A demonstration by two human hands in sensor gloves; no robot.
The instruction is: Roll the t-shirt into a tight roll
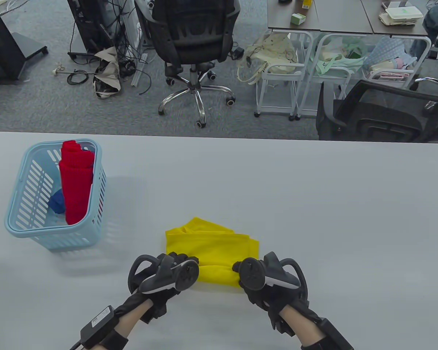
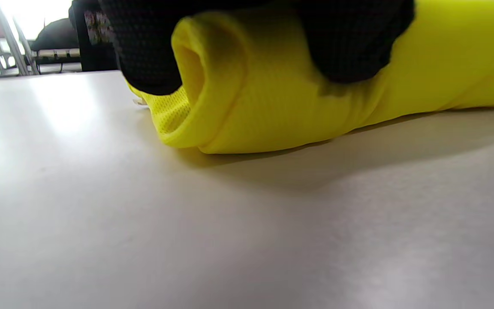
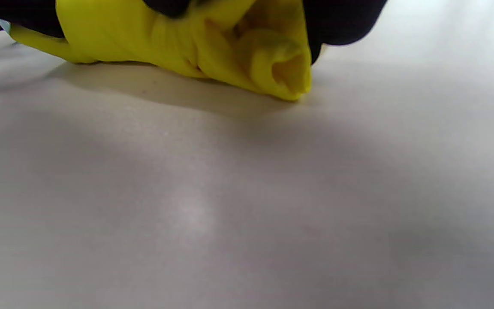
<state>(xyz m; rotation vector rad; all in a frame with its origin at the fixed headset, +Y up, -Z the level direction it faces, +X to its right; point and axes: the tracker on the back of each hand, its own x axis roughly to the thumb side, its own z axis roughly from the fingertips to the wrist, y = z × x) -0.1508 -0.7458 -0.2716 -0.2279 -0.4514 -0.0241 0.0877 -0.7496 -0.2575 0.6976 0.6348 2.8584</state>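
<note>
Gripping both hollow ends of the yellow mesh t-shirt [image 1: 219,255] roll, left hand [image 1: 168,273] and right hand [image 1: 266,277].

No legible text appears anywhere; a small white mark on the black module [image 1: 98,325] strapped to the left forearm, lower left, is too blurred to read.
</note>
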